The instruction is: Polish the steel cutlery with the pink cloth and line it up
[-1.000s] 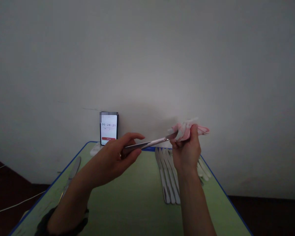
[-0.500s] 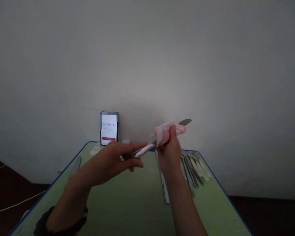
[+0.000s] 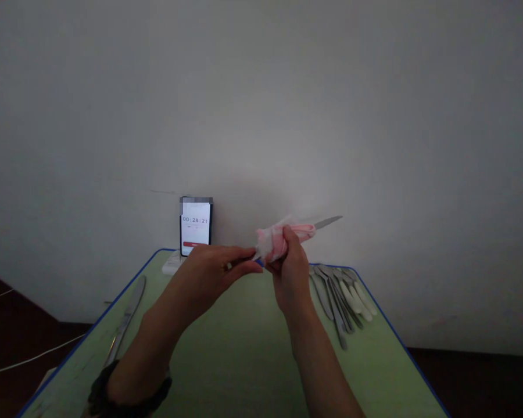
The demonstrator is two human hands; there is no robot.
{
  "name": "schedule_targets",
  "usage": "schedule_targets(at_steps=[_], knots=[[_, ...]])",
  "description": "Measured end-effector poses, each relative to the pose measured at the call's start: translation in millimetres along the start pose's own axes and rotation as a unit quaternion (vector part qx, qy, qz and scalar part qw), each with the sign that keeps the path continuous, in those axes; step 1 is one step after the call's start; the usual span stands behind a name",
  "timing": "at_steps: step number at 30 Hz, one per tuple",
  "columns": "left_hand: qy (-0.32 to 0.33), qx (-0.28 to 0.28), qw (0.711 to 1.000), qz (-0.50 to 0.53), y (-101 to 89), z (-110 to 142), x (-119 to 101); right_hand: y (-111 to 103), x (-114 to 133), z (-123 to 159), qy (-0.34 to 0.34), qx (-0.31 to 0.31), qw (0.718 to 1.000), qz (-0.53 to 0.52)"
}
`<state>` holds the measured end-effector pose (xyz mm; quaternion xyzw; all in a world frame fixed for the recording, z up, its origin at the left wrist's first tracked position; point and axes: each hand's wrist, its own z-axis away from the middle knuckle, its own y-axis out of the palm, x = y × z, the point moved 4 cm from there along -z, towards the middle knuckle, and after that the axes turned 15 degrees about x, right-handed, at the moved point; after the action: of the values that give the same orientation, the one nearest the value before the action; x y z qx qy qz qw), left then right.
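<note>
A table knife (image 3: 328, 222) is held up above the far edge of the table, its blade tip pointing right. A pink and white cloth (image 3: 273, 242) is bunched around its middle. My right hand (image 3: 291, 267) is closed over the cloth, thumb on top, gripping the knife through it. At the knife's other end, my left hand (image 3: 233, 264) pinches with thumb and fingers close to the cloth. Most of the handle is hidden by the left fingers and the cloth.
Another table knife (image 3: 128, 319) lies on the green table (image 3: 235, 354) at left. A phone (image 3: 196, 226) showing a timer leans upright at the back, by a white object (image 3: 171, 265). Several pieces of cutlery (image 3: 337, 299) lie at right. A wall (image 3: 261, 116) stands behind.
My right hand and the cloth have shifted left along the knife, baring more blade. My left hand has moved right, closer to the cloth. The blade now looks narrower, as if turned.
</note>
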<state>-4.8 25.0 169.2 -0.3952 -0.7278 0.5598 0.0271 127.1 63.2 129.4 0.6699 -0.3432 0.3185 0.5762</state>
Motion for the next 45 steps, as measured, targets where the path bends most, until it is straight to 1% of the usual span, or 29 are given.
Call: schedule_targets(at_steps=[3, 6, 7, 9, 12, 15, 19, 24, 27, 32, 36, 40, 43, 45], knots=[[0.012, -0.02, 1.0, -0.016, -0.2, -1.7, -10.3, 6.1, -3.7, 2.6, 0.009, 0.013, 1.0, 0.005], [-0.003, -0.061, 0.998, -0.012, -3.9, -2.2, -14.7, 8.8, -3.8, 4.2, 0.005, 0.015, 1.0, 0.004], [-0.008, -0.065, 0.998, -0.001, -4.8, -2.2, -14.2, 8.6, -2.7, 4.4, 0.0, 0.013, 1.0, 0.007], [-0.008, -0.049, 0.998, 0.027, -4.8, -2.1, -11.3, 6.8, 0.9, 4.2, -0.015, 0.005, 1.0, 0.017], [0.024, -0.017, 0.999, 0.035, -2.9, -0.6, -6.9, 3.5, 5.1, 3.6, -0.03, -0.012, 0.999, 0.026], [0.054, -0.012, 0.998, -0.004, -1.7, 2.1, -6.3, 3.1, 5.8, 3.8, -0.035, -0.019, 0.999, 0.019], [0.06, -0.019, 0.997, -0.051, -2.6, 2.6, -11.6, 7.1, 3.1, 6.6, -0.037, -0.023, 0.999, 0.022], [0.058, -0.044, 0.994, -0.082, -6.1, 0.7, -15.1, 9.8, -2.0, 8.8, -0.022, -0.032, 0.999, 0.028], [0.078, -0.071, 0.992, -0.073, -5.6, 0.8, -15.4, 9.0, -2.1, 7.7, -0.02, -0.026, 0.999, 0.023], [0.113, -0.108, 0.985, -0.078, -2.0, 2.0, -17.1, 9.2, -0.6, 8.3, -0.018, -0.031, 0.999, 0.003], [0.129, -0.135, 0.979, -0.083, -2.7, 4.0, -17.3, 10.6, -1.9, 8.2, -0.008, -0.015, 1.0, -0.001], [0.132, -0.148, 0.978, -0.07, -5.9, 6.4, -15.6, 1.5, 7.3, 1.3, -0.042, -0.002, 0.999, -0.025], [0.143, -0.148, 0.977, -0.051, -7.2, 7.1, -15.1, -10.6, 19.8, -4.9, -0.07, -0.019, 0.995, -0.064], [0.154, -0.135, 0.978, -0.039, -6.2, 6.6, -15.7, -16.2, 25.4, -6.5, -0.082, -0.04, 0.992, -0.086]])
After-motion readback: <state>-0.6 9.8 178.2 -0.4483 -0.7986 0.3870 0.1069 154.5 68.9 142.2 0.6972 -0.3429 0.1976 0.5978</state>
